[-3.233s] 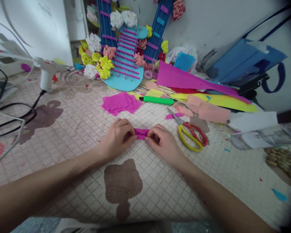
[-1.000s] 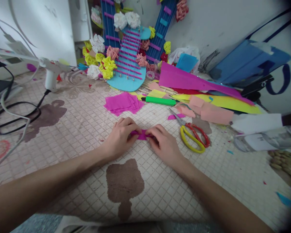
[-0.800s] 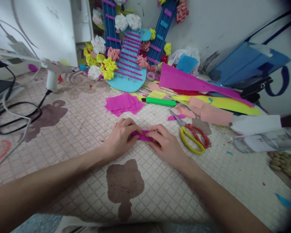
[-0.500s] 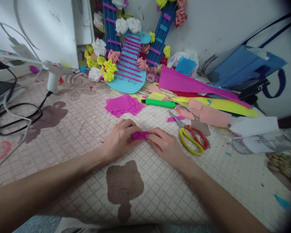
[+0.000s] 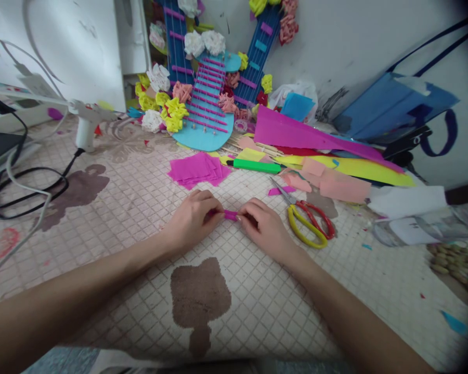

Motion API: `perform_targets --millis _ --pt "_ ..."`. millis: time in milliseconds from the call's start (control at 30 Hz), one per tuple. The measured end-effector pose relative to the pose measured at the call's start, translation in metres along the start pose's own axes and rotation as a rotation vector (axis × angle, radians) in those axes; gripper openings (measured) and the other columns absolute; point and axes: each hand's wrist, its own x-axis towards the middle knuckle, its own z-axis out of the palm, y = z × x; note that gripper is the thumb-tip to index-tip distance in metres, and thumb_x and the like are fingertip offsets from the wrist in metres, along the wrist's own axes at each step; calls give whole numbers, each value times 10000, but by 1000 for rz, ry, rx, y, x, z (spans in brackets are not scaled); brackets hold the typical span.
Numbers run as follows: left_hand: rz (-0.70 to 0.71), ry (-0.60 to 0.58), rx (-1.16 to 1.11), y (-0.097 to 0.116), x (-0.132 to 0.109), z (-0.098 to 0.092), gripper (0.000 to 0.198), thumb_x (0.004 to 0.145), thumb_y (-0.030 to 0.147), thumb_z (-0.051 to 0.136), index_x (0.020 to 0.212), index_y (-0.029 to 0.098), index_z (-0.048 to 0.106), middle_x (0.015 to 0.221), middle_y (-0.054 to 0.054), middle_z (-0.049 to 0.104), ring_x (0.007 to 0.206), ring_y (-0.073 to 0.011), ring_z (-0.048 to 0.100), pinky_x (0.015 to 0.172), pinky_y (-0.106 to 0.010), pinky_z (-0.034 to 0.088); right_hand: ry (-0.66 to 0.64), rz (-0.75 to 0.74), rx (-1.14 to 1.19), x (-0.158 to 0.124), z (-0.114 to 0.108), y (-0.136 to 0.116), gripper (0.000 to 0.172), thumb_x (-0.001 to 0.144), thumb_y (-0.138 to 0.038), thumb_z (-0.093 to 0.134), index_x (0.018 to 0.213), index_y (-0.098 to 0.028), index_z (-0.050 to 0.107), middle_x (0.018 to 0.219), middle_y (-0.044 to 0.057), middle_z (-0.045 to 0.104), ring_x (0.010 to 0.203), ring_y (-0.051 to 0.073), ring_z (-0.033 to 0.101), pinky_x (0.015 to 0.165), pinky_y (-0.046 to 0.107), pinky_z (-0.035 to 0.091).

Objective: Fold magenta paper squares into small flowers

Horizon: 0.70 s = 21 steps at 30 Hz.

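Note:
A small strip of magenta paper, rolled or folded narrow, spans the gap between my two hands just above the patterned tablecloth. My left hand pinches one end between thumb and fingers. At the other end, the fingertips of my right hand are closed on it. Beyond my hands lies a stack of magenta paper squares. Scissors with yellow and red handles rest to the right of my right hand, their blades over another small magenta piece.
Behind the stack stands a light-blue paper guitar shape with crumpled paper flowers. A green marker and coloured sheets lie at the back right. A white glue gun with cables stands left; a clear bottle lies right.
The magenta paper looks narrower between my fingers than before. My left fingers have shifted onto its end, and my right fingers have curled in more.

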Motion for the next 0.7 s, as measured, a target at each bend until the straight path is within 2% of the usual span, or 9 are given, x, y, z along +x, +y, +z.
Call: perform_targets --millis 67,167,233,367,533,700 --pt "-22 21 -1 -2 1 1 23 807 123 590 793 140 599 791 -38 580 790 -179 544 732 -325 455 5 8 10 1 0 0 89 870 -138 499 807 -192 529 853 21 553 785 147 540 665 265 410" --pt "-23 60 -36 -3 1 -1 184 764 102 634 941 133 594 875 -48 575 827 -177 553 746 -317 468 -1 0 19 1 0 1 91 863 -126 496 807 -191 526 855 20 550 800 147 540 690 268 411" --pt "15 38 -46 -2 1 -2 191 783 118 627 972 144 617 927 -61 562 868 -180 551 770 -319 471 -11 -8 18 0 -1 1 92 863 -123 491 809 -190 524 863 22 548 800 148 539 689 269 409" --pt "44 -7 -26 -1 2 -3 61 820 137 590 813 145 650 865 -58 560 821 -173 538 735 -306 463 -7 2 21 -1 -1 0 78 864 -135 490 823 -195 517 880 25 542 796 151 537 669 268 406" --pt "27 -8 9 -2 5 -1 103 829 129 569 734 130 609 796 -53 560 784 -166 529 708 -293 444 0 18 13 2 -1 -1 69 876 -154 491 828 -197 518 896 24 537 820 152 536 709 274 407" --pt "-15 -2 17 -4 8 0 140 830 128 556 692 131 581 741 -36 554 730 -146 517 664 -272 418 -11 84 -43 8 1 0 121 876 -168 507 756 -186 503 830 13 528 766 146 520 674 278 378"
